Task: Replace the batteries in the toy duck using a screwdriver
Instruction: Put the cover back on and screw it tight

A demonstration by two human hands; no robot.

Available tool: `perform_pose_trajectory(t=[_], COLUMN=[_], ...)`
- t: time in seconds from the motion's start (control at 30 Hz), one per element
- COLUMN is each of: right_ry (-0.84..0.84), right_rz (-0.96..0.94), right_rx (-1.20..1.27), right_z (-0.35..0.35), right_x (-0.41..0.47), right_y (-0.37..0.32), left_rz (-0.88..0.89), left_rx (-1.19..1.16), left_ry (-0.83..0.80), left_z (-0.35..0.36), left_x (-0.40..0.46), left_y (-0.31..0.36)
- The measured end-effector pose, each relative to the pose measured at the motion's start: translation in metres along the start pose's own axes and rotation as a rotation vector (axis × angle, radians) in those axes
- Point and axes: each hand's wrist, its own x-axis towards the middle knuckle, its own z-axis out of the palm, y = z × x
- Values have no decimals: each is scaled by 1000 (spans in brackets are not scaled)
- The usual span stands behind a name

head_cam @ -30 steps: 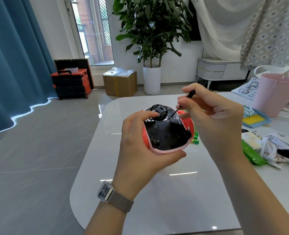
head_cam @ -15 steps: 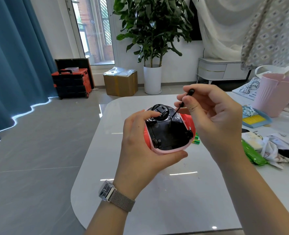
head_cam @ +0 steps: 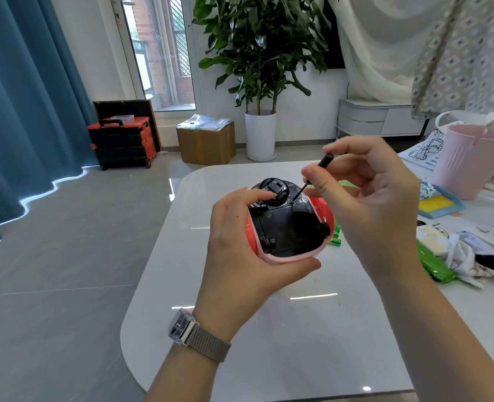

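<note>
My left hand grips the toy duck upside down above the white table, thumb under its pink rim and index finger on the round black front wheel. The toy's black underside with small wheels faces me; its red and pink shell shows at the sides. My right hand pinches a small black screwdriver between thumb and fingers. Its thin shaft slants down-left and the tip sits at a screw hole on the black base. Green batteries lie on the table behind the toy, partly hidden.
A pink bucket, a blue and yellow dustpan, a green packet and crumpled cloths crowd the table's right side. On the floor beyond stand a potted plant, a cardboard box and a red-black crate.
The screwdriver tip has shifted on the black base, from its middle back to a hole at the upper right. My right hand moved slightly right; the toy stays held the same way.
</note>
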Motion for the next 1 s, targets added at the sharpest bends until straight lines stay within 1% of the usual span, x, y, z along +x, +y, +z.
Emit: perform_pose_trajectory(t=[0.1, 0.23, 0.47, 0.6, 0.8, 1.0], right_ry=[-24, -102, -141, -95, -38, -90], right_rz=[-47, -130, -14, 30, -2, -144], right_rx=[-35, -95, 93, 138, 22, -116], right_z=[-1, -4, -3, -2, -5, -9], right_x=[1, 3, 3, 3, 5, 5], right_y=[0, 1, -2, -4, -4, 2], left_rz=[2, -7, -6, -3, 13, 7], left_rx=[-11, -10, -8, -3, 1, -4], left_ry=[-2, 1, 2, 0, -4, -1], left_z=[0, 0, 0, 0, 1, 1], left_x=[0, 0, 0, 0, 0, 0], left_y=[0, 1, 1, 1, 0, 0])
